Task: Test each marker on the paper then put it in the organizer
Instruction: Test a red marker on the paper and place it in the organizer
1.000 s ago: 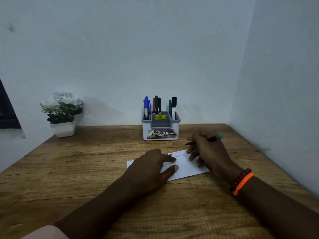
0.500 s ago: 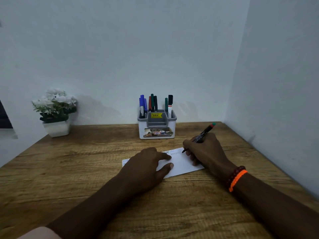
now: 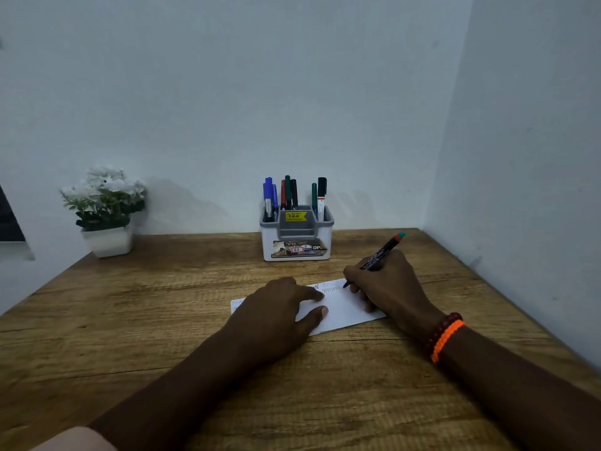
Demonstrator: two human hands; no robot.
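A white slip of paper (image 3: 344,309) lies on the wooden table (image 3: 162,320), with zigzag scribbles near its far edge. My left hand (image 3: 279,307) presses flat on the paper's left part, fingers spread. My right hand (image 3: 387,284) grips a black marker (image 3: 379,255) with a green end, tilted, its tip touching the paper at the right end of a zigzag line. The white and grey organizer (image 3: 296,237) stands behind the paper at the wall, holding several markers: blue, red, green and black.
A small white pot with white flowers (image 3: 105,209) stands at the back left by the wall. A wall closes the table's right side. My right wrist wears an orange and a dark red band (image 3: 444,336).
My right hand turned the marker from lying sideways to tip-down on the paper, and a zigzag line now shows beside the tip. My left hand stays pressed on the paper.
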